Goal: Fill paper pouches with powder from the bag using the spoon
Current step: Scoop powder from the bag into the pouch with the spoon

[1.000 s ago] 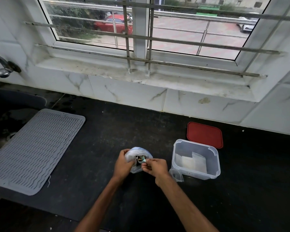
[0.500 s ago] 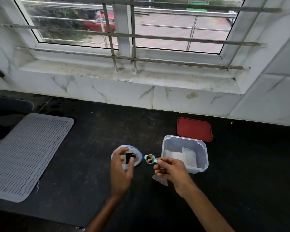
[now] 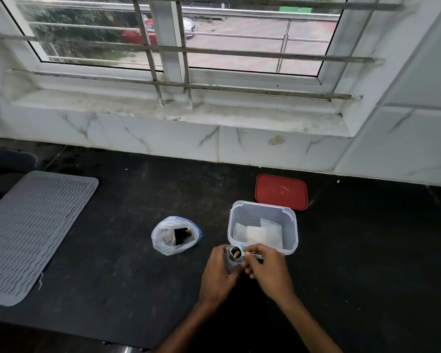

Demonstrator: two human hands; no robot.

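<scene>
Powder, orange-brown, sat in the bowl of the small teal spoon (image 3: 236,253), which I saw poised at the mouth of a paper pouch (image 3: 231,264). My right hand (image 3: 266,270) pinched the spoon's handle; my left hand (image 3: 218,273) was closed around the pouch, just in front of the clear container (image 3: 262,212) holding more pouches. Left of them the open bag (image 3: 175,236) rested on the dark desk (image 3: 127,250), the red lid (image 3: 281,191) behind the container.

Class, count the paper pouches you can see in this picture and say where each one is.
3: one pouch held in the left hand, two overlapping pouches inside the clear box; more may be hidden beneath.
</scene>
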